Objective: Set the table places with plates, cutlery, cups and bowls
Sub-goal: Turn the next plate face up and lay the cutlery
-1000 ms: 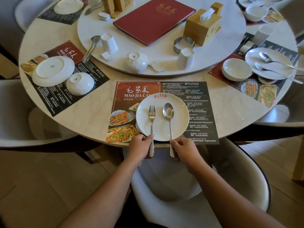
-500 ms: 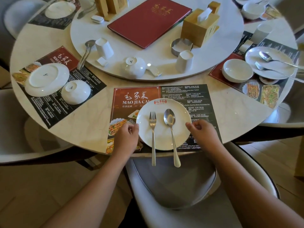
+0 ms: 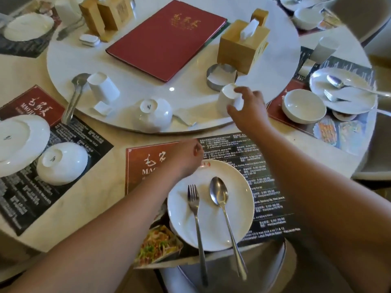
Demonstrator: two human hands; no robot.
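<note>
A white plate [image 3: 224,227] lies on the near placemat [image 3: 254,172], with a fork [image 3: 195,220] and a spoon [image 3: 224,210] across it, their handles past the table edge. My right hand [image 3: 246,108] reaches onto the turntable [image 3: 190,96] and grips an upturned white cup [image 3: 227,98]. My left hand [image 3: 184,159] hovers over the placemat just beyond the plate's far rim, fingers curled, holding nothing that I can see. An upturned white bowl [image 3: 155,115] sits on the turntable's near edge.
A red menu [image 3: 167,37], a tissue box [image 3: 243,45], a metal ring [image 3: 220,76] and another upturned cup [image 3: 103,86] stand on the turntable. The left place has an upturned plate [image 3: 19,142] and bowl [image 3: 62,163]. The right place has a bowl [image 3: 304,105] and a plate with cutlery [image 3: 347,92].
Both hands left the cutlery handles and the plate's sides. My right hand reached forward to the turntable and took hold of the cup; my left hand moved forward past the plate.
</note>
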